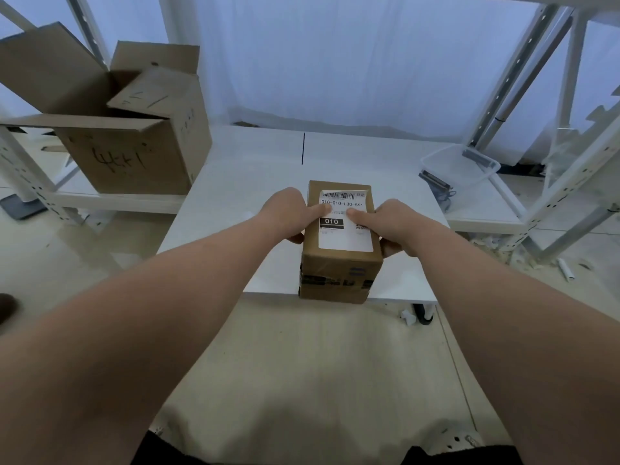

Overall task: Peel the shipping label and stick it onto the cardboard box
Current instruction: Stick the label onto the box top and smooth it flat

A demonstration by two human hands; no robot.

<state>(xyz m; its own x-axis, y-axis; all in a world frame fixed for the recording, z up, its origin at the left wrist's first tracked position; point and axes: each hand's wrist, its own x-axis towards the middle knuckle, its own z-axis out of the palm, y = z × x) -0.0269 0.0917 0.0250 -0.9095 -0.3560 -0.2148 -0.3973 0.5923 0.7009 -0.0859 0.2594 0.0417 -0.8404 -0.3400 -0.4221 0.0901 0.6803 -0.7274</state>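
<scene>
A small brown cardboard box (339,273) stands at the near edge of the white table (255,169). A white shipping label (347,236) with a barcode and "010" lies flat on the box's top face. My left hand (288,213) grips the box's left side, its thumb pressing on the label's left part. My right hand (394,224) holds the right side, thumb pressing on the label near its middle. Both thumbs nearly meet over the label.
A large open cardboard box (134,152) sits on a low shelf at the left. A clear plastic tub (466,167) rests at the table's right rear. White metal racking (523,78) rises on the right. Floor lies below the table's near edge.
</scene>
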